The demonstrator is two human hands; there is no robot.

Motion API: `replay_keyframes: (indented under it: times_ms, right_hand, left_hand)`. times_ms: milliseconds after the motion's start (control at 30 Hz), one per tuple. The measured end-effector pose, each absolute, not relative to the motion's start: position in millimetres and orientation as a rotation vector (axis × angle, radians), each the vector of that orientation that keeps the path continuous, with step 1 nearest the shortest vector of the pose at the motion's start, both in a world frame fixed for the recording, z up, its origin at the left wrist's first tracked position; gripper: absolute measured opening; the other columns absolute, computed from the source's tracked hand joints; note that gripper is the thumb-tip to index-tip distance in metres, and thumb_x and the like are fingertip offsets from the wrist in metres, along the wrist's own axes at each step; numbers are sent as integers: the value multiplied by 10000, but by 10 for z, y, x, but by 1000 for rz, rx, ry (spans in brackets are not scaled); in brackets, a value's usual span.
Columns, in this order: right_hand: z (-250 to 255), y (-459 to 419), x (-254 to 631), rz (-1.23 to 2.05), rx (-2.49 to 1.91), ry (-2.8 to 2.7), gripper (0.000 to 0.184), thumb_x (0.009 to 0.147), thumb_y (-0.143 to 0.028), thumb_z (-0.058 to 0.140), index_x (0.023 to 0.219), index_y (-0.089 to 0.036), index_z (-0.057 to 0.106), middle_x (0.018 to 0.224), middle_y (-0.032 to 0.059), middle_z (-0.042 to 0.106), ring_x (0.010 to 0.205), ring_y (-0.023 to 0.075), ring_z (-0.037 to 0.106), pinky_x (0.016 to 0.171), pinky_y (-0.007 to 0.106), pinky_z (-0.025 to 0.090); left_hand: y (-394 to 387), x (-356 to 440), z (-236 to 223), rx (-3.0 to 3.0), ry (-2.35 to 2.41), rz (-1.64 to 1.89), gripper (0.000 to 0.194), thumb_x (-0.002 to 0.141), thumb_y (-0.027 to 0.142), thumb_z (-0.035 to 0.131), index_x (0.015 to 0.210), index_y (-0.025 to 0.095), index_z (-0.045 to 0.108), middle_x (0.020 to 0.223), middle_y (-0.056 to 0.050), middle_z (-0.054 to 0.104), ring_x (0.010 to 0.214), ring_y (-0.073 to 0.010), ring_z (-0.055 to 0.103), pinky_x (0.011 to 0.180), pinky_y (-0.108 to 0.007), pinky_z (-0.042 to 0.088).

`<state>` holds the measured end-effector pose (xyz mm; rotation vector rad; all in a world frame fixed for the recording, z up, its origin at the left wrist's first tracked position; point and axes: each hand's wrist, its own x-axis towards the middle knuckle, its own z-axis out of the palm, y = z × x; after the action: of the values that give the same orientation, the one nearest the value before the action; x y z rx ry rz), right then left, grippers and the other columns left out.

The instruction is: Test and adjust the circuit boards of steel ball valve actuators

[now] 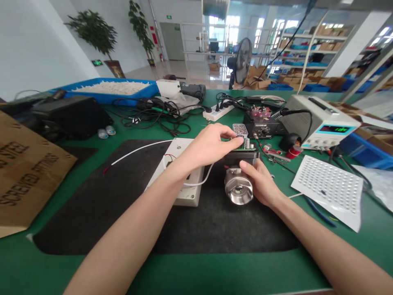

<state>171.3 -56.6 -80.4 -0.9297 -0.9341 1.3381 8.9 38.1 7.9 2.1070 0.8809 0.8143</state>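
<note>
**Silver hexagonal metal valve (239, 186) is being held by the right hand (261, 180) over a black flat mat (221, 231)**

Above the valve, a black box-shaped housing (244, 157) is carrying a green circuit board (244, 150). The right hand is gripping valve and housing from the right side. The left hand (215, 142) is reaching over the board, its thumb and fingertips standing narrowly together; whether they are pinching a part, one cannot tell. Left of the valve, a light-grey plastic box (190, 200) is lying on the mat. Farther right, a beige power supply (317, 123) is showing green digits (337, 129).
</note>
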Motion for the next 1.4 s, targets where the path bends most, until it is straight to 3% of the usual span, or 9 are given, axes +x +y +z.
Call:
replay_keyframes:
  times_ms: [133, 500, 900, 1400]
  right_hand:
    - [-787, -564, 1696, 1329, -906, -934, 595, 876, -415, 815, 1383, -296, 527, 1317, 65, 728, 1121, 303, 731, 965, 479, 579]
    - [-783, -575, 1690, 1307, -936, -939, 650, 859, -447, 823, 1413, -296, 518, 1308, 74, 731, 1217, 332, 688, 1024, 521, 559]
    - [-790, -589, 1690, 1309, -919, -938, 625, 873, -412, 816, 1411, -305, 518, 1360, 65, 706, 1259, 321, 666, 1078, 517, 530]
    - [-794, -592, 1682, 1305, -933, -936, 651, 870, -426, 817, 1433, -306, 513, 1320, 74, 729, 1264, 343, 666, 1031, 516, 559]
  left_hand:
    - [391, 91, 78, 2130, 893, 817, 283, 902, 452, 689, 970, 193, 781, 1047, -35, 783, 980, -213, 707, 895, -327, 529]
    - [393, 99, 73, 2138, 914, 832, 271, 893, 451, 695, 941, 199, 781, 1033, -33, 784, 972, -217, 703, 869, -329, 526]
    - [389, 77, 92, 2152, 891, 840, 303, 886, 481, 702, 925, 196, 797, 1045, -37, 788, 961, -217, 709, 825, -304, 529]
    - [405, 89, 60, 2165, 918, 865, 314, 872, 491, 701, 896, 195, 802, 1032, -49, 780, 926, -226, 707, 809, -314, 536]
